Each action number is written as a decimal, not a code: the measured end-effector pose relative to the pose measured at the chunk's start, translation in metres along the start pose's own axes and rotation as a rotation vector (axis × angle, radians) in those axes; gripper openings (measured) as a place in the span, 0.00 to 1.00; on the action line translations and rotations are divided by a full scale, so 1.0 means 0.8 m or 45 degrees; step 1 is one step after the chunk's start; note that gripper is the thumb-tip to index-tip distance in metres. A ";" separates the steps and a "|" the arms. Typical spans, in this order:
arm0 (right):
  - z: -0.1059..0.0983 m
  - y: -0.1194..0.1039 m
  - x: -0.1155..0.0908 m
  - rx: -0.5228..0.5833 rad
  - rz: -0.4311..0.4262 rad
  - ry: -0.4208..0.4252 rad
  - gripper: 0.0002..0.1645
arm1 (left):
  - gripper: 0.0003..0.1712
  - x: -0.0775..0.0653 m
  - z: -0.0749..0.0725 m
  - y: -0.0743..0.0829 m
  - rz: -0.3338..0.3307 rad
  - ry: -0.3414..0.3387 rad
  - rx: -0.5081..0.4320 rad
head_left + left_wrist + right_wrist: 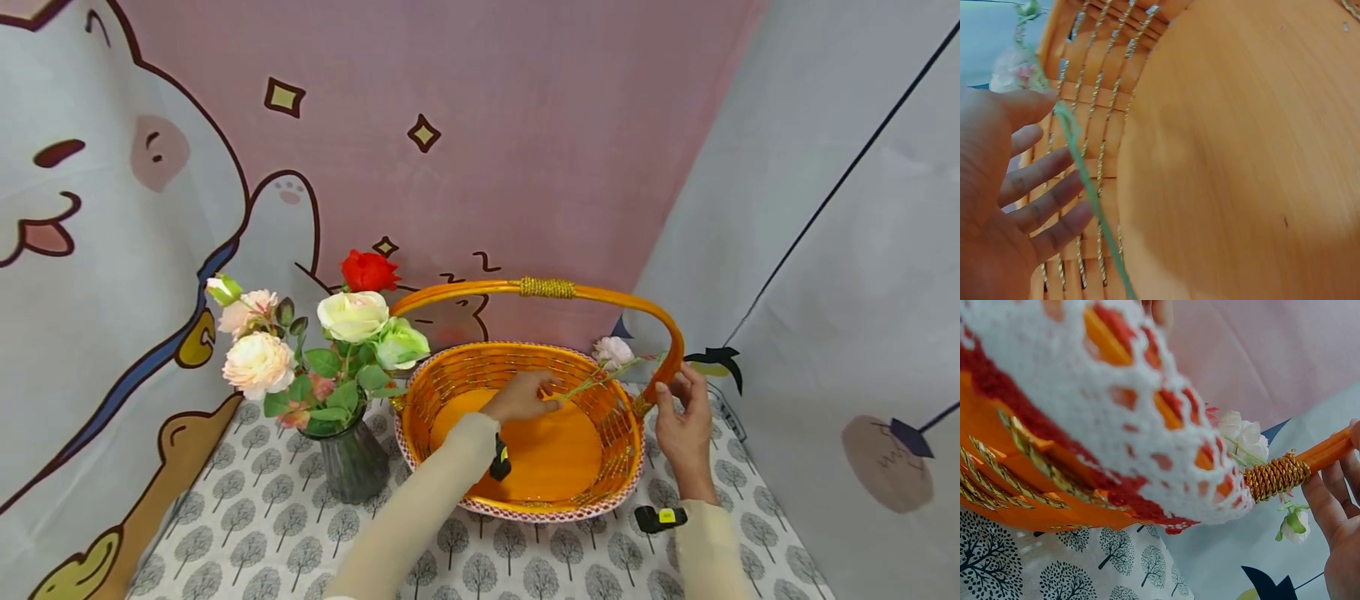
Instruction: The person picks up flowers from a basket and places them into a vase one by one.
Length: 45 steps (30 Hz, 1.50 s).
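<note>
An orange woven basket (517,513) with a lace-trimmed rim and tall arched handle (457,289) stands on the table. My left hand (521,397) is over its inside, fingers loosely spread. In the left wrist view, a thin green stem (1099,209) runs past the thumb tip and the fingers, which do not close round it. The stem belongs to a pale pink flower (613,353), whose head lies by the basket's right rim. My right hand (686,429) grips the handle's right side, just above the gold cord binding (1277,478); part of that grip is cut off in the right wrist view.
Left of the basket stands a dark grey vase (352,467) full of roses and leaves, including a red rose (370,271). A tree-print cloth (247,517) covers the table. Cartoon-printed fabric (525,167) hangs behind and at the sides.
</note>
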State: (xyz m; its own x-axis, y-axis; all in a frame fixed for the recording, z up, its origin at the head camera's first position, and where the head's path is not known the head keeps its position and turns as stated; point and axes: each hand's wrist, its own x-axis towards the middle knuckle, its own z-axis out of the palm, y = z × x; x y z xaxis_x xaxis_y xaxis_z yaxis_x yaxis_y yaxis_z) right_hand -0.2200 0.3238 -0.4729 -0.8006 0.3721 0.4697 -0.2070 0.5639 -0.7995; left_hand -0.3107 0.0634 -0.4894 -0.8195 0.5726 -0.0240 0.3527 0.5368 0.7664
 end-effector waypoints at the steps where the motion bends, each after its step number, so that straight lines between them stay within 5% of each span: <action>1: 0.000 0.000 0.001 0.013 -0.005 -0.006 0.28 | 0.24 0.005 0.004 -0.001 0.004 0.014 0.007; 10: -0.003 0.002 -0.001 0.028 -0.025 -0.014 0.27 | 0.25 0.036 0.029 -0.003 0.041 0.115 0.023; 15: -0.003 0.002 0.002 0.045 -0.053 -0.012 0.28 | 0.21 0.044 0.033 0.002 0.036 0.126 -0.079; 25: -0.002 -0.001 0.003 0.031 0.000 -0.020 0.28 | 0.14 0.039 0.030 0.013 -0.028 0.142 -0.328; 40: -0.002 0.001 0.002 0.057 -0.014 -0.012 0.28 | 0.07 0.020 0.015 0.011 0.014 0.254 -0.295; 45: -0.003 0.001 0.002 0.046 -0.025 -0.010 0.28 | 0.07 0.011 0.005 0.016 -0.009 0.277 -0.411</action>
State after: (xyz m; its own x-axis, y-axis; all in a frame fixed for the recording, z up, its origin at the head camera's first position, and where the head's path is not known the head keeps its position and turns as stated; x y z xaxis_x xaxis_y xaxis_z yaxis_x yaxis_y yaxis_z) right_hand -0.2205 0.3265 -0.4718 -0.8005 0.3553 0.4826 -0.2426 0.5442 -0.8031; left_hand -0.3117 0.0776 -0.4826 -0.9103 0.4061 0.0800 0.2146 0.2978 0.9302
